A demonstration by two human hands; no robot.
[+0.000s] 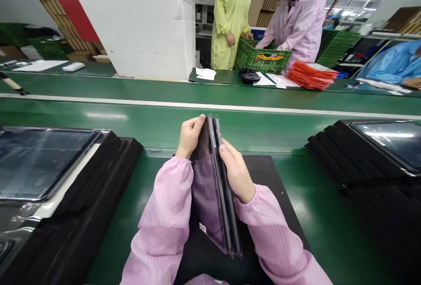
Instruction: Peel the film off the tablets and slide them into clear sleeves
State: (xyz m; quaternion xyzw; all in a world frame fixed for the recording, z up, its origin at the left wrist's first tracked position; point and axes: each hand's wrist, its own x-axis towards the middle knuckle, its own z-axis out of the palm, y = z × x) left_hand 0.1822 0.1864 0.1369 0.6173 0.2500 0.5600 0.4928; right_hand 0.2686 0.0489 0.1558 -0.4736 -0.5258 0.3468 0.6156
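Two slim flat panels, which look like tablets in clear plastic sleeves [208, 197], stand on edge side by side between my hands. My left hand [190, 135] grips the upper far part of the left one, thumb along the top. On the other side my right hand [237, 171] presses against the right one, its thumb near the upper edge. A small white label shows low on the left panel's face. Beneath them lies a black foam mat [263, 175] on the green work surface [158, 179].
At left, a glass-faced panel [46, 158] rests on stacked black foam sheets [108, 175]; another panel [394, 140] tops a black stack at right. Beyond the belt are a green crate [263, 59], orange-red packets [311, 76], a black device [249, 76] and several co-workers.
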